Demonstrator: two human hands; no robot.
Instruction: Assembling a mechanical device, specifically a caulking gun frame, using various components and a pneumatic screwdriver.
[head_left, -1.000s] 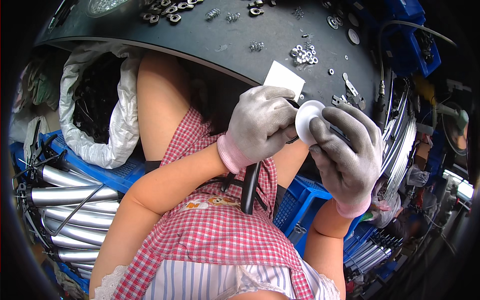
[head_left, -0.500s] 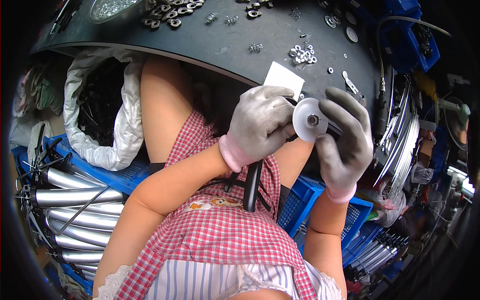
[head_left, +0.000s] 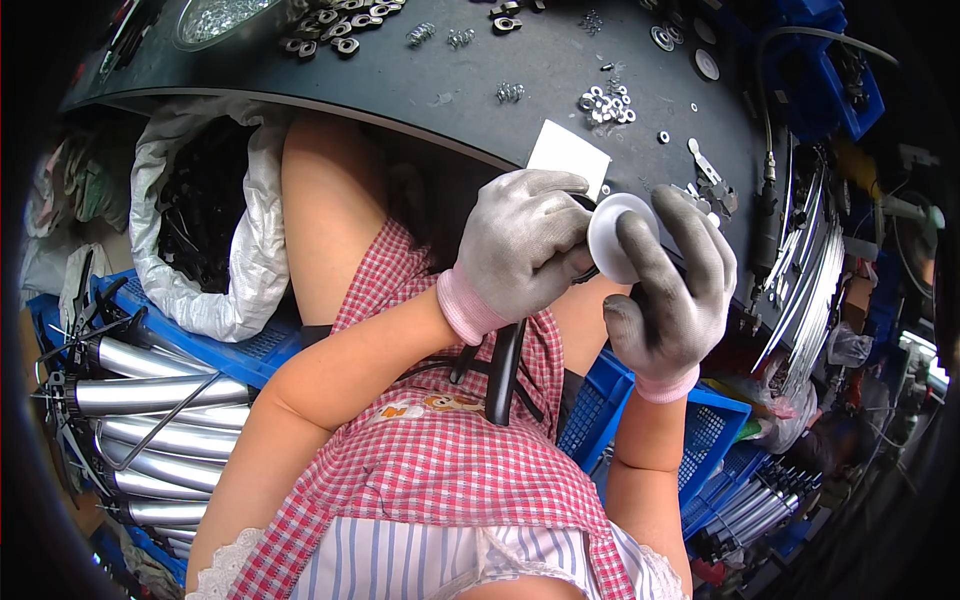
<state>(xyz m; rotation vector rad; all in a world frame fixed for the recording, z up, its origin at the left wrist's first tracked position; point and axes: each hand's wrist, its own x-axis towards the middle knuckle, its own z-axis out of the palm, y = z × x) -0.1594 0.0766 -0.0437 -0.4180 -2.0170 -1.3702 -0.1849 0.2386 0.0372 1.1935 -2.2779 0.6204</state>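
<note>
My left hand [head_left: 525, 245], in a grey-coated glove with a pink cuff, is closed round a black part. Most of that part is hidden by the fingers; a dark rim shows behind a round white disc [head_left: 612, 235] at its right end. Against the disc's face rests a fingertip of my right hand [head_left: 680, 285], gloved alike, its thumb held apart below. The disc's centre is covered by that finger. From under my left hand a black tube [head_left: 503, 375] slants down over the checked apron; whether it joins the held part, I cannot tell.
On the dark table [head_left: 420, 90] lie a white card [head_left: 568, 155], springs [head_left: 510, 93], small ring pieces [head_left: 607, 106] and metal fittings [head_left: 345, 22]. A white sack [head_left: 262, 250] stands at left above silver tubes [head_left: 160, 395]. Blue crates [head_left: 710, 440] sit at right.
My right hand has moved left and its finger now lies over the disc's centre, where a metal middle showed before. The disc has tilted slightly. My left hand has stayed nearly still.
</note>
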